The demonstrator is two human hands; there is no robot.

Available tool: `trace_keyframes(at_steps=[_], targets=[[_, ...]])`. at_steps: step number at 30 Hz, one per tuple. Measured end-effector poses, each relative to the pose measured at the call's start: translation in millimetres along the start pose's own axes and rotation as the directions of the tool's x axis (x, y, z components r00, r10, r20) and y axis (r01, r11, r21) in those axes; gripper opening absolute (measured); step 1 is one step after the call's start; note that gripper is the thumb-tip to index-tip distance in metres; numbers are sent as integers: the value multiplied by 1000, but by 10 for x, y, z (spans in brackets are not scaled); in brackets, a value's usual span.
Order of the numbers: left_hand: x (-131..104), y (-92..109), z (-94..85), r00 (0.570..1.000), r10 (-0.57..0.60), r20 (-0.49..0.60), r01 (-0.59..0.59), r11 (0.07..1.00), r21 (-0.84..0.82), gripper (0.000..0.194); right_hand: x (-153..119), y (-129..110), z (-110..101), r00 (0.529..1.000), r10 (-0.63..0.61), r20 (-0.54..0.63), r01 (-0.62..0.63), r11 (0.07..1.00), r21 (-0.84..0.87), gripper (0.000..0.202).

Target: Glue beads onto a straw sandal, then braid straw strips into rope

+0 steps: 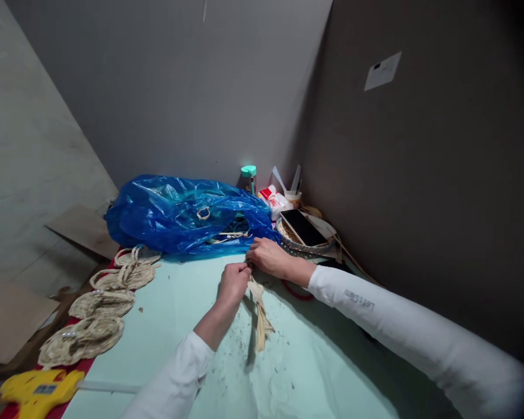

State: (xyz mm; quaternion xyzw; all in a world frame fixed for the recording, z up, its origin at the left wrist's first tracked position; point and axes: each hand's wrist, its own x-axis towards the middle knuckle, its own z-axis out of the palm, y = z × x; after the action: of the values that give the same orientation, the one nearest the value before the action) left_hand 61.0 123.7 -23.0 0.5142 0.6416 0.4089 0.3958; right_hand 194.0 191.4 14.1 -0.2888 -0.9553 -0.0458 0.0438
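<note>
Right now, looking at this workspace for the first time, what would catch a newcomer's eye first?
Probably the crumpled blue plastic bag, spread along the back of the pale green tabletop. Next, the yellow glue gun at the near left corner, below a row of coiled, woven pieces. Then both hands, left and right, meeting centrally above a dangling pale strip.

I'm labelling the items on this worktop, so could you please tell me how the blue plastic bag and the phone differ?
The blue plastic bag is crumpled and partly see-through, while the phone is flat and smooth-edged with a dark screen. The bag is much larger than the phone. The bag lies on the table, whereas the phone rests on the round basket. Both have glossy surfaces.
</note>
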Motion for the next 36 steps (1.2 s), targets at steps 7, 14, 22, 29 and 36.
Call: trace_keyframes(at_steps=[7, 14, 22, 29, 36], targets=[[4, 11, -9, 999, -8, 46, 12, 995, -99, 23, -191, 11, 7, 987, -154, -42, 152, 987, -59, 18], [1, -9, -5, 1000, 10, 30, -7, 994, -113, 22, -184, 47, 54, 976, -206, -69, 198, 975, -100, 16], [-21, -16, -20, 1000, 4, 28, -1, 993, -115, 19, -179, -38, -23, 964, -259, -62, 252, 963, -98, 19], [-144, 16, -38, 999, -4, 36, 11, 984, -180, 19, -298, -163, -2, 985, -110, -131, 97, 991, -96, 19], [-229, 103, -85, 988, -81, 133, 121, 937, -328, 20, -496, -268, -61, 962, 123, -242, -108, 991, 77, 25]])
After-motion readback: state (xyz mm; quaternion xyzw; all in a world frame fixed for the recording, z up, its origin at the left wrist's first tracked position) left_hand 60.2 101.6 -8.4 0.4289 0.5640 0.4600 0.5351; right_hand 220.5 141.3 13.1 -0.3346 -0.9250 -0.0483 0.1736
